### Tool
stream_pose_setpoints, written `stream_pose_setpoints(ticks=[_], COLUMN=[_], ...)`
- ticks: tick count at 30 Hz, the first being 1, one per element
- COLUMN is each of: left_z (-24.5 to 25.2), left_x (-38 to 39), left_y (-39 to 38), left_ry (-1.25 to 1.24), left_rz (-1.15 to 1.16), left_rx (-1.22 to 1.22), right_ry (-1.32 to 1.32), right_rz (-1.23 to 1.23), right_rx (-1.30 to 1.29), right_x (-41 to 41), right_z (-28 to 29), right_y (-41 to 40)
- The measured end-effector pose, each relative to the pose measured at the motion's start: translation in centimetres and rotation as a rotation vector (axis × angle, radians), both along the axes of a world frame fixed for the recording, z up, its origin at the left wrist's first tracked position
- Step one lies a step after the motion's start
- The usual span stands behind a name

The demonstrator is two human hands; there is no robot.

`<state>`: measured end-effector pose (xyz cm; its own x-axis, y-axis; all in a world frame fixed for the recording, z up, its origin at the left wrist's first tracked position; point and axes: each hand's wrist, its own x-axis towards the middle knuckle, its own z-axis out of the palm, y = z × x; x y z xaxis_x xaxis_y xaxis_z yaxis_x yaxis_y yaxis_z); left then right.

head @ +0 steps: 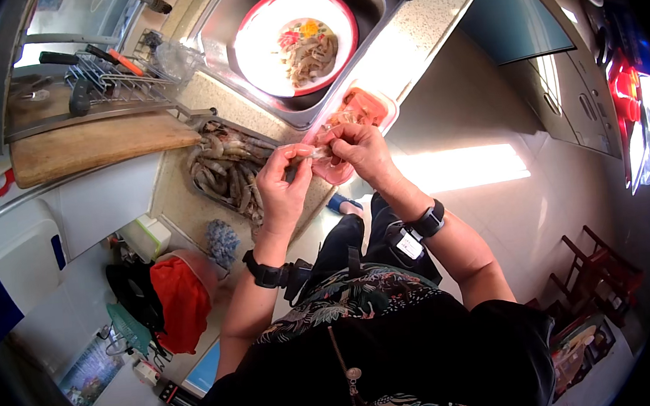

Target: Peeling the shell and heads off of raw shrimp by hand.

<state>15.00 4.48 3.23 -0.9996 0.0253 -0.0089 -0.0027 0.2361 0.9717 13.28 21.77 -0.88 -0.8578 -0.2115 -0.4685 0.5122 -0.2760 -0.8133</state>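
Observation:
My left hand (285, 177) and my right hand (361, 150) meet above the counter, pinching one shrimp (318, 153) between their fingertips. Just beneath and beyond them is a pink plastic container (387, 107) with shrimp scraps inside, partly hidden by the right hand. To the left, a metal tray (259, 141) is heaped with whole shrimp (236, 179); my left hand covers part of it. A red-rimmed white enamel basin (256, 41) sits in the sink, holding a small pile of shrimp (309, 59) over its flower pattern.
The stainless steel sink (219, 50) lies ahead. A wooden cutting board (99, 144) and a wire rack (111, 79) with dark-handled tools stand at the left. A blue-grey scrubber (223, 242) and a red cloth (183, 305) are nearer on the left. A red stool (594, 266) stands at the lower right.

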Motion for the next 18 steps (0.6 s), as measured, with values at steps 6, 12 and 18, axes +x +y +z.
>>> stream_pose_setpoints(ticks=[6, 12, 18], left_z=[0.3, 1.2, 1.1], left_x=[-0.4, -1.2, -1.8], left_y=[-0.7, -0.8, 0.5], left_ry=[-0.112, -0.197, -0.266], left_rz=[0.057, 0.115, 0.154], left_rx=[0.235, 0.376, 0.296], right_ry=[0.031, 0.23, 0.253], right_rz=[-0.142, -0.068, -0.004], right_rx=[-0.092, -0.016, 0.044], right_x=[0.1, 0.1, -0.1], right_z=[-0.6, 0.9, 0.9], right_y=[1.9, 1.3, 0.2])
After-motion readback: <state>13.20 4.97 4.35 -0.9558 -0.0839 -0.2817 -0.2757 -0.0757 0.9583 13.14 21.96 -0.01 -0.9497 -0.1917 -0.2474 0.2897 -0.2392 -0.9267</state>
